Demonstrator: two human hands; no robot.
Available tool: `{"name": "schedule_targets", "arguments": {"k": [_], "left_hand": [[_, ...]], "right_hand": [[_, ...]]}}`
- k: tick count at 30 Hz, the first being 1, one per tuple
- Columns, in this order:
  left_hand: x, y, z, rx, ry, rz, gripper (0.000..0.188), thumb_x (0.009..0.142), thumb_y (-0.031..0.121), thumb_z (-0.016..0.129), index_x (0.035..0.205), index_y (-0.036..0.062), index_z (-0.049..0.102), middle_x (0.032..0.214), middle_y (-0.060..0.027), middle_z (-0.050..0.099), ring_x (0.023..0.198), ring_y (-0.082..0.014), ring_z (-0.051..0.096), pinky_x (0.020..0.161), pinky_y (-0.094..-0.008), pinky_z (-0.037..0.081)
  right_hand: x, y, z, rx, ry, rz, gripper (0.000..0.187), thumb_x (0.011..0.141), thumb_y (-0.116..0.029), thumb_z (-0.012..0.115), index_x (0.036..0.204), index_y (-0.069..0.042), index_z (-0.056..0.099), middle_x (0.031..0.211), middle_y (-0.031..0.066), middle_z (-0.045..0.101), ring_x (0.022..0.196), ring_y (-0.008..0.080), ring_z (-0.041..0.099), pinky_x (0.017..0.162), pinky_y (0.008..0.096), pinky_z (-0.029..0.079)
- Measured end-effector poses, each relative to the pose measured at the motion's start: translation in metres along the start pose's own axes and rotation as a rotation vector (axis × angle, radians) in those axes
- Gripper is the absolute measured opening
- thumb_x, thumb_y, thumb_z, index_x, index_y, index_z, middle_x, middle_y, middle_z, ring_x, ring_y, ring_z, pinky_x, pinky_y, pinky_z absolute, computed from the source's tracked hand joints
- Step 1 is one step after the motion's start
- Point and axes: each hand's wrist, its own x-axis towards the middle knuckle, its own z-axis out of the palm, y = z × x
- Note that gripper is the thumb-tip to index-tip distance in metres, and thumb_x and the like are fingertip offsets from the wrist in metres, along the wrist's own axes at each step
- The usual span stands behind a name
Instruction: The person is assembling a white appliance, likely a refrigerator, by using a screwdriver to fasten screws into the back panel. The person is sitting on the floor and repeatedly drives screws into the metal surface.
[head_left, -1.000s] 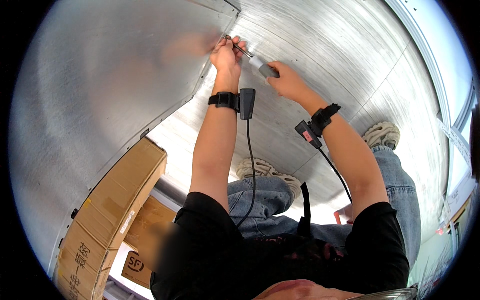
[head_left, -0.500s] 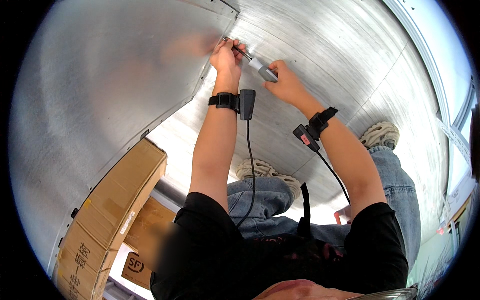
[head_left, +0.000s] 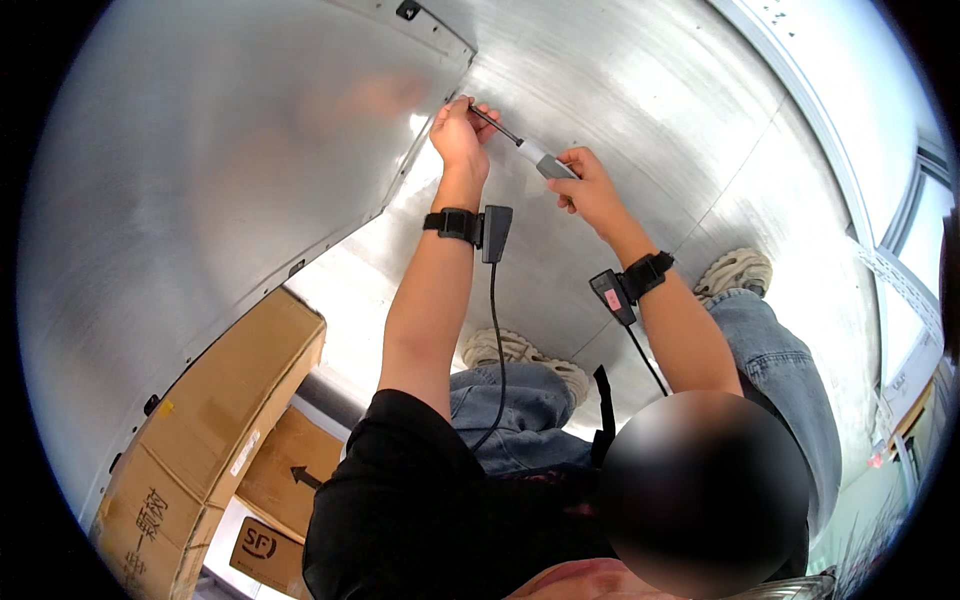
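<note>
A screwdriver with a grey and white handle and a thin dark shaft slants between my two hands. My right hand grips the back end of its handle. At the other end, my left hand pinches around the shaft's tip with thumb and forefinger, its other fingers loosely curled. Any small part at the tip is hidden by these fingers. They are close beside the edge of a large grey metal panel, which has small holes along its rim and reflects my hand.
Cardboard boxes are stacked beside the panel at lower left. Each wrist wears a black strapped device with a cable. My shoes rest on the grey floor. A white frame borders the right side.
The screwdriver's tip has drawn back slightly from the panel edge, and both hands have shifted a little right with it. The whole view has tilted somewhat.
</note>
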Motion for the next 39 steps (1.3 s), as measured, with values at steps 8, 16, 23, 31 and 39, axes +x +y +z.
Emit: {"name": "schedule_targets", "arguments": {"k": [8,16,23,31,39], "left_hand": [[-0.044,0.041,0.124,0.053,-0.381,0.051,0.012,0.092,0.014,0.051,0.098,0.004,0.053,0.08,-0.0099,0.062,0.07,-0.0199,0.064,0.06,-0.0294,0.05],[-0.06,0.018,0.272,0.247,-0.645,0.057,0.008,0.09,0.01,0.058,0.094,0.004,0.06,0.084,-0.0032,0.058,0.072,-0.0137,0.054,0.067,-0.0288,0.046],[-0.06,-0.017,0.358,0.885,-0.748,0.727,0.015,0.086,0.013,0.061,0.095,0.0034,0.069,0.085,-0.0052,0.068,0.074,-0.0144,0.061,0.069,-0.0265,0.048],[-0.04,-0.038,0.4,1.274,-0.758,1.122,0.015,0.081,0.016,0.064,0.091,0.0101,0.072,0.084,-0.0078,0.067,0.078,-0.0242,0.063,0.072,-0.0356,0.05],[-0.043,-0.029,0.324,0.868,-0.556,1.151,0.013,0.083,0.013,0.062,0.091,0.0065,0.07,0.076,-0.0056,0.062,0.068,-0.0209,0.059,0.065,-0.0344,0.047]], "right_hand": [[-0.035,-0.065,-0.083,0.167,0.204,-0.178,0.027,0.077,-0.004,0.058,0.102,-0.005,0.051,0.077,0.0045,0.057,0.056,0.0105,0.052,0.049,0.0245,0.036],[-0.045,-0.069,-0.18,0.499,0.398,-0.301,0.029,0.074,-0.002,0.061,0.1,-0.006,0.051,0.077,0.0053,0.057,0.052,0.0104,0.052,0.045,0.0241,0.036],[-0.048,-0.054,-0.226,0.62,0.513,-0.283,0.029,0.074,-0.003,0.06,0.1,-0.007,0.049,0.074,0.0049,0.055,0.049,0.0099,0.051,0.041,0.0231,0.033],[-0.052,-0.036,-0.236,0.662,0.547,-0.278,0.027,0.075,-0.003,0.059,0.1,-0.005,0.049,0.073,0.0048,0.055,0.05,0.0094,0.052,0.041,0.0232,0.035],[-0.048,-0.033,-0.206,0.59,0.472,-0.264,0.027,0.078,-0.005,0.058,0.103,-0.006,0.048,0.075,0.0061,0.057,0.05,0.0109,0.052,0.043,0.0245,0.036]]}}
